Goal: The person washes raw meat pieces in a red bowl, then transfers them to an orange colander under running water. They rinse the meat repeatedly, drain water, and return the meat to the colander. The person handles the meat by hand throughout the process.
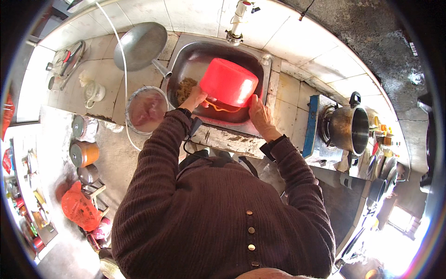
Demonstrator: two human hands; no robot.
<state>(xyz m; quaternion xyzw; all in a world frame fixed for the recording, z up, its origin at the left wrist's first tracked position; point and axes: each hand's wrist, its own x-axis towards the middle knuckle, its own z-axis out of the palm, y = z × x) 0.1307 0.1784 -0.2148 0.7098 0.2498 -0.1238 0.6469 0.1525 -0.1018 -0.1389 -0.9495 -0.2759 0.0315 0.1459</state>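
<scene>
Both hands grip a red plastic basin [228, 81], which is tipped with its underside towards me over a steel sink [184, 52]. My left hand [195, 97] holds it by the lower left rim. On the lower right, my right hand [259, 113] has the rim between thumb and fingers. An orange strip or cord [221, 108] shows along the rim nearest me; what it belongs to is unclear. A brown scouring pad or clump of fibre [185, 89] lies in the sink, just left of the basin. The inside of the basin is hidden.
Left of the sink stands a bowl [146, 110] of cloudy liquid with something pinkish in it. Behind it rests a metal wok [141, 47], and a white hose [125, 80] crosses the counter. A gas stove [315, 129] with a steel pot [343, 127] is on the right.
</scene>
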